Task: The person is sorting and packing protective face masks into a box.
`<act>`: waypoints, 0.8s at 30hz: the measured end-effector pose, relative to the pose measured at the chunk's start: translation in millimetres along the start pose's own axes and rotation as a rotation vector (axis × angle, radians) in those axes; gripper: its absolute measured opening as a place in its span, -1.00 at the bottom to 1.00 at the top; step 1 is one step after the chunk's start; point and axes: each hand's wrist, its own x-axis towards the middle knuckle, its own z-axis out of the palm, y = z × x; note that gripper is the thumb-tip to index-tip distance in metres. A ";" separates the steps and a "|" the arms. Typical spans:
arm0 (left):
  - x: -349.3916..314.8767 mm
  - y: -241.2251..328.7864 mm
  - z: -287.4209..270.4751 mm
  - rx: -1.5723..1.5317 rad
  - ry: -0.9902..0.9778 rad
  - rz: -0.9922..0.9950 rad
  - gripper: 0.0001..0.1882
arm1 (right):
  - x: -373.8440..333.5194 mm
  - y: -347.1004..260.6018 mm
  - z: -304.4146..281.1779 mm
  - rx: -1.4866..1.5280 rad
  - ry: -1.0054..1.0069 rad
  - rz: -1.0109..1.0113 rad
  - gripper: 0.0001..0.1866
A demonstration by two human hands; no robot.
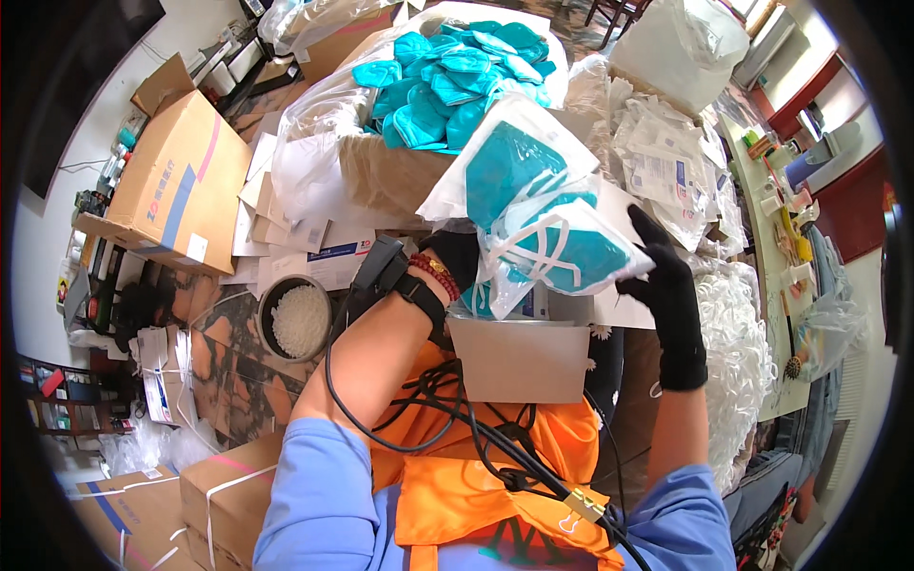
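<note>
My left hand [455, 259], in a black glove, is closed at the left edge of several teal face masks in clear bags [562, 243]; the bags hide some of its fingers. White straps show on the front mask. At the right edge of these bags is my right hand [666, 295], also black-gloved, its fingers and thumb spread around a bag corner. An open white carton [521, 360] stands below the bags, close to my lap. Beyond them, a big lined box [381, 181] holds a heap of loose teal masks [457, 81].
A bowl of white pellets [300, 322] stands at left, near a large cardboard box [176, 181]. White straps [728, 362] are piled at right, below a stack of printed clear bags [662, 152]. Black cables [476, 419] cross my lap. A cluttered table [762, 238] runs along the right.
</note>
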 end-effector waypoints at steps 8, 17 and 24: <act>5.9 -39.6 56.4 0.025 0.120 0.111 -0.74 | 36.6 9.8 20.1 0.011 -0.204 0.318 -0.39; 22.5 -25.2 36.7 -1.420 -0.221 -0.055 -0.70 | 53.2 -51.8 24.1 -0.184 0.024 -0.010 -0.30; 27.7 -20.4 51.4 -2.120 -0.296 -0.424 -0.69 | 51.5 -30.8 9.1 -0.071 -0.004 0.269 -0.72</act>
